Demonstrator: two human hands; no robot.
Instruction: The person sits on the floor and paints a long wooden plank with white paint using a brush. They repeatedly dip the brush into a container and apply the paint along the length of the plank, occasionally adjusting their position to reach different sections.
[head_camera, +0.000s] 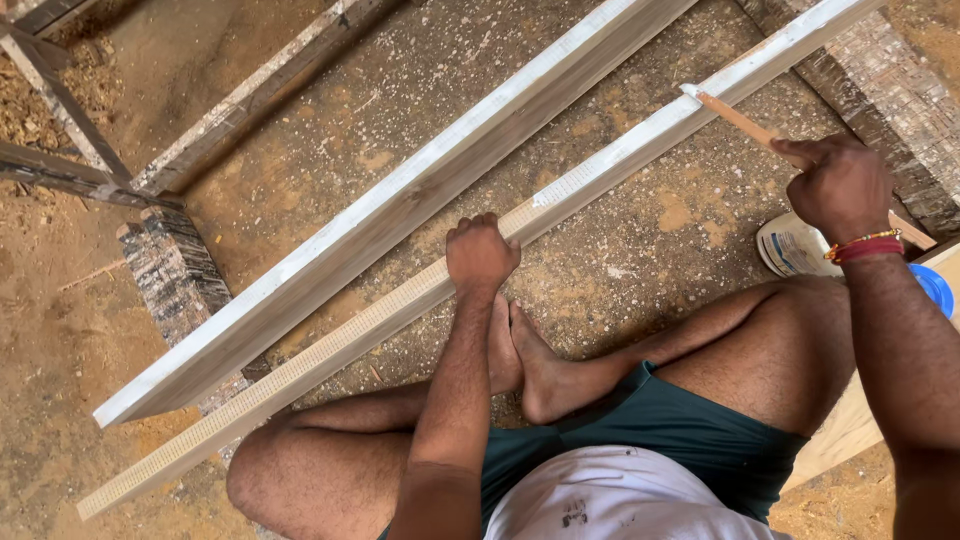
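I sit cross-legged on the ground. My left hand (480, 252) is closed in a fist and presses on the near long wooden strip (330, 345), whose top face has a pale ribbed layer. My right hand (840, 185) grips a thin wooden stick (735, 113), index finger stretched along it. The stick's tip touches the strip's top edge further right, where white paste is spread. A second, wider plank (400, 205) lies parallel just beyond the strip.
A white container (790, 245) sits by my right knee, with a blue lid (935, 285) behind my wrist. Dark rough blocks (175, 270) support the planks. A wooden frame (70, 150) lies at far left. Sawdust covers the ground.
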